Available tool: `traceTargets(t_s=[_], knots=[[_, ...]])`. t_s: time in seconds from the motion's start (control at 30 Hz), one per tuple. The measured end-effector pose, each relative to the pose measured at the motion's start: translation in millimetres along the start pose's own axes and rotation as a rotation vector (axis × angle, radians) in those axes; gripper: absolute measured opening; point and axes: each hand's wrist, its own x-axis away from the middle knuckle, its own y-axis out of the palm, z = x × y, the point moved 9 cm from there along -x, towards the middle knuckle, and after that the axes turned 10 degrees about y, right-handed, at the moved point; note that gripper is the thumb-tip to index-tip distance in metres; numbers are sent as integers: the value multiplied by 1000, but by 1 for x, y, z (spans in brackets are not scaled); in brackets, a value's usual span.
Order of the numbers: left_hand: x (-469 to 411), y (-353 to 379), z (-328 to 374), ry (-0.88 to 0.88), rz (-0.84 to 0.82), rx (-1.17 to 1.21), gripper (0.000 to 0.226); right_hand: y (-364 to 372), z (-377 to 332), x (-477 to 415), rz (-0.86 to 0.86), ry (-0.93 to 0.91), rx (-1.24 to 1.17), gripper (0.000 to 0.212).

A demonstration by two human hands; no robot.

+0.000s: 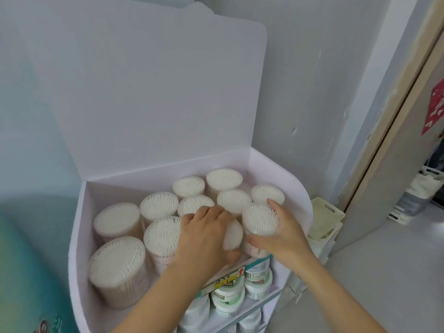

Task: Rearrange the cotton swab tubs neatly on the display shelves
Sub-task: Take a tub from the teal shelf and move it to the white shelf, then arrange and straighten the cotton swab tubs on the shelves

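Occupying most of the view, the white cardboard display stand (79,236) sits against the wall with its back panel raised; its top shelf holds a cluster of clear cotton swab tubs (158,205), all upright except one. Below the front lip, the lower shelves (269,299) carry stacked tubs with green-and-white lids (258,276).

The large tub (117,263) at the front left corner stands near the shelf edge and looks blurred, so its exact seating cannot be told.

The right hand (281,227) is wrapped around the front right tub (260,218), fingers behind it and thumb low on its front. The left hand (206,234) is closed over a tilted tub (233,234) that leans against the one in the right hand, at the front middle of the top shelf.

Risks, as judged from this layout:
- The tilted tub sits just above the front lip. A loosened grip could let it roll over the lip onto the stock below.
- The tubs are packed close. Pushing the two held tubs sideways could topple their neighbours.
- The shelf is cardboard. Heavy downward pressure at the front edge could bend it.
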Motion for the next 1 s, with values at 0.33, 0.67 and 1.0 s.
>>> traceTargets(t_s=[0.33, 0.67, 1.0], knots=[[22, -13, -8, -86, -26, -74, 63, -18, 7, -30, 4, -86, 132, 100], [35, -6, 3, -268, -254, -36, 76, -15, 20, -22, 31, -195, 173, 101], [145, -94, 3, -572, -44, -216, 56, 24, -62, 48, 45, -559, 335, 71]])
